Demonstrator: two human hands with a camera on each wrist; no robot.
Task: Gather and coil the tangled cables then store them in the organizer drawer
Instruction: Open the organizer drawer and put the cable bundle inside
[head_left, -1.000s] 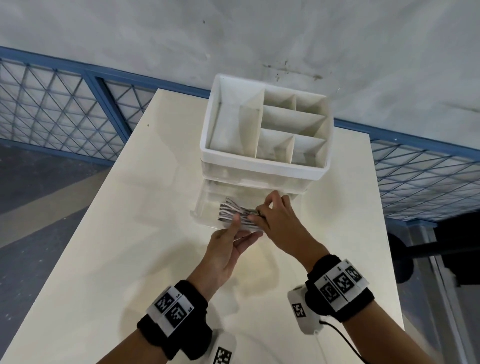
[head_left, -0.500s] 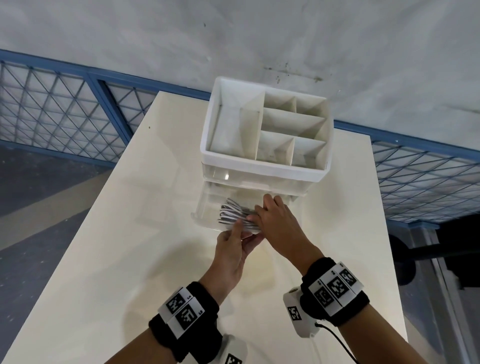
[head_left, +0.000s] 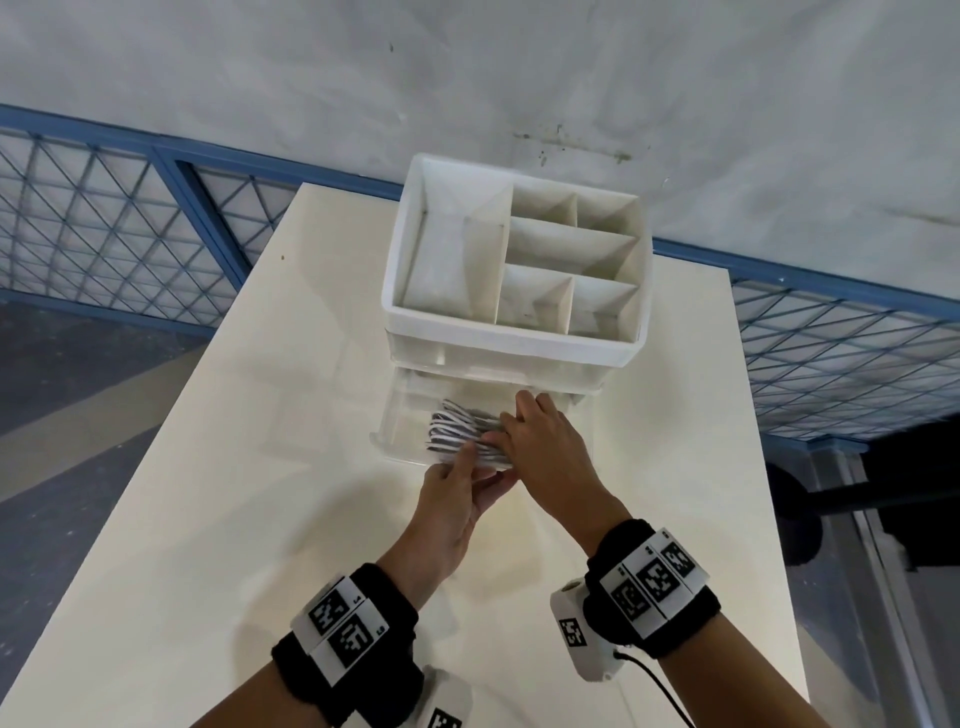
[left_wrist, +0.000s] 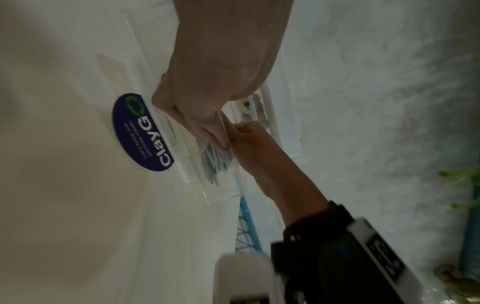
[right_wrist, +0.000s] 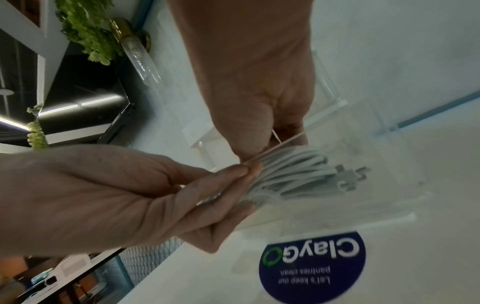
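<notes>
From the head view, I am seeing both forearms reaching up from the bottom of the frame and meeting at centre, over the pulled-out clear drawer (head_left: 400, 431) of the white organizer (head_left: 514, 332) standing on the worktop (head_left: 208, 493). The left hand (head_left: 452, 499) is lying palm-up with its thumb raised against the near end of the cable bundle (head_left: 457, 428); the right hand (head_left: 545, 447) is coming in from the lower right, knuckles up, fingers bent down over the bundle's right end. The bundle is sitting in the drawer, its long axis running left-right across the frame, looped ends fanning toward the left.

In the left wrist view, I am looking along the left hand (left_wrist: 207, 86) from the top of the frame. Its fingertips are pinching the cable bundle (left_wrist: 215, 162) at mid-frame, where the right hand (left_wrist: 254, 148) is meeting it from the lower right. The bundle is pointing down-frame inside the drawer (left_wrist: 207, 193), just beside a blue ClayGo sticker (left_wrist: 142, 133).

In the right wrist view, the right hand (right_wrist: 254, 86) is descending from the top, thumb and fingers curled round the cable bundle (right_wrist: 291, 172). The left hand (right_wrist: 124, 195) is entering from the left, fingers nearly straight under the bundle, thumb pressing on top. The bundle is pointing right, with connector plugs (right_wrist: 350, 176) at its right end, above the sticker (right_wrist: 311, 267).
</notes>
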